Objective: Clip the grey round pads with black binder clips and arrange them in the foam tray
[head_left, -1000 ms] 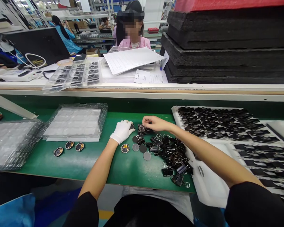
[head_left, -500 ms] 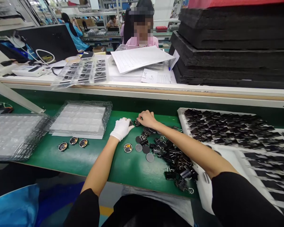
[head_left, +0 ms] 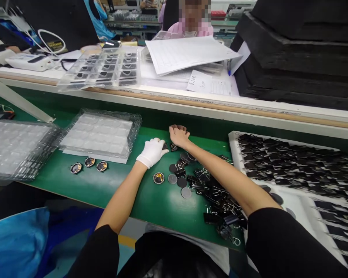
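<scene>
My left hand [head_left: 153, 151], in a white glove, is closed around a dark round piece [head_left: 165, 146], partly hidden by the fingers. My bare right hand [head_left: 179, 135] is just to its right, fingers loosely bent and pointing away. A black binder clip [head_left: 174, 147] lies right below that hand, between both hands. Nearer me on the green table [head_left: 150, 200] are a round piece with a gold-and-black face [head_left: 158, 177], grey discs [head_left: 186, 192] and black discs [head_left: 181, 182]. A heap of black binder clips [head_left: 220, 197] spreads beneath my right forearm.
On the left, several round pieces [head_left: 75, 167] lie before clear plastic trays [head_left: 98, 133]; another tray stack [head_left: 17, 146] stands farther left. A white tray [head_left: 233, 148] with rows of black clips is at right. Papers [head_left: 188, 54] and black foam [head_left: 295, 58] occupy the shelf; a person sits beyond.
My right hand has moved slightly up and away from the binder clip, its fingers no longer pinching there. My left hand still grips the dark round piece. The camera view has tilted downward.
</scene>
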The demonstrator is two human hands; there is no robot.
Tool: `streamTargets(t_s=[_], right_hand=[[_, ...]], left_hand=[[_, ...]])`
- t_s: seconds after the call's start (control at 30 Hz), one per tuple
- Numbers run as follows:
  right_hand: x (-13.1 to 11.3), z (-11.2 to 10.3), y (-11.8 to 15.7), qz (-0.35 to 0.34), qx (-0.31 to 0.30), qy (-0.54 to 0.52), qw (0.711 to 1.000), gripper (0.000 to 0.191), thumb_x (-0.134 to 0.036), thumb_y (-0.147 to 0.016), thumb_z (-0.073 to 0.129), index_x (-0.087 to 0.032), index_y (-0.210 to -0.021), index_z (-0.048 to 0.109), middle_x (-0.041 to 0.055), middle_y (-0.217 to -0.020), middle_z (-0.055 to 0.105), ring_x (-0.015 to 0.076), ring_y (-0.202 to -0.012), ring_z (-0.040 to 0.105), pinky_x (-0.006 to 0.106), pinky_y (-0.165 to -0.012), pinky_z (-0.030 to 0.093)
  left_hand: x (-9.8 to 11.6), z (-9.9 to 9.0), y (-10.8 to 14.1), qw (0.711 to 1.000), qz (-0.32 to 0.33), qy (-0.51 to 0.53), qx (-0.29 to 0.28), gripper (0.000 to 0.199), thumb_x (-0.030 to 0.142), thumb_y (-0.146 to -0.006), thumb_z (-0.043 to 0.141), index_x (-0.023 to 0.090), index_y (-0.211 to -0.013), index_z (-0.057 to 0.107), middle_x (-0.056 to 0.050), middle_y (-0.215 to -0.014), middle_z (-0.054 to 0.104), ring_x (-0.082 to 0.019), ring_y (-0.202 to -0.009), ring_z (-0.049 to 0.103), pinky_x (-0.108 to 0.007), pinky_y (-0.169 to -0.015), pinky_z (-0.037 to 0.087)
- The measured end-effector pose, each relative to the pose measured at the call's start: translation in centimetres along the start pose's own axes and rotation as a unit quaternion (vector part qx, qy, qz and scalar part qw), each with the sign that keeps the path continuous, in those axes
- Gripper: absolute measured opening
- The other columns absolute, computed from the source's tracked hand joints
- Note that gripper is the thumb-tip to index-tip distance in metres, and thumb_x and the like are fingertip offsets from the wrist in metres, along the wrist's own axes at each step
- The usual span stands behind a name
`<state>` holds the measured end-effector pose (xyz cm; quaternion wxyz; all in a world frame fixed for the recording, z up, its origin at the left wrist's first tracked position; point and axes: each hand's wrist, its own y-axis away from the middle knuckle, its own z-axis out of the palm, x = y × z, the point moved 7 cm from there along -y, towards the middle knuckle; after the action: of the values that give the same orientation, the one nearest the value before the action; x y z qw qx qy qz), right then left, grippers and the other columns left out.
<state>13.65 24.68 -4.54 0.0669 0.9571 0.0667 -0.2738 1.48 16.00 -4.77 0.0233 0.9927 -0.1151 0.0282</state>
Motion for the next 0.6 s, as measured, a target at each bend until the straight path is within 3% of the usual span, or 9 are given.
streamTargets(t_s=[0.23,0.6], right_hand=[[2.6,0.7,0.0,0.048,0.042,-0.006,0.998,0.054,-0.046,-0.104,0.016,-0.029,-0.141,0.051,0.0129,-0.158,0.034,0.0312,-0.152,0.019,0.062,-0.120,0.018],[3.2,0.9,-0.1,0.059,0.053,-0.019,0.997,0.050,-0.044,-0.105,0.016,-0.031,-0.134,0.055,0.0105,-0.154,0.038,0.0284,-0.151,0.021,0.063,-0.121,0.015]], left_hand=[[-0.1,0.5,0.3,0.999,-0.007,0.033,-0.005,0.054,0.056,-0.099,0.051,0.021,-0.139,0.055,-0.017,-0.133,0.058,-0.032,-0.115,0.057,-0.041,-0.090,0.043],[2.9,0.6,-0.1,0.999,-0.006,0.039,0.021,0.063,0.063,-0.096,0.051,0.016,-0.137,0.055,-0.018,-0.129,0.061,-0.033,-0.114,0.059,-0.041,-0.087,0.043]])
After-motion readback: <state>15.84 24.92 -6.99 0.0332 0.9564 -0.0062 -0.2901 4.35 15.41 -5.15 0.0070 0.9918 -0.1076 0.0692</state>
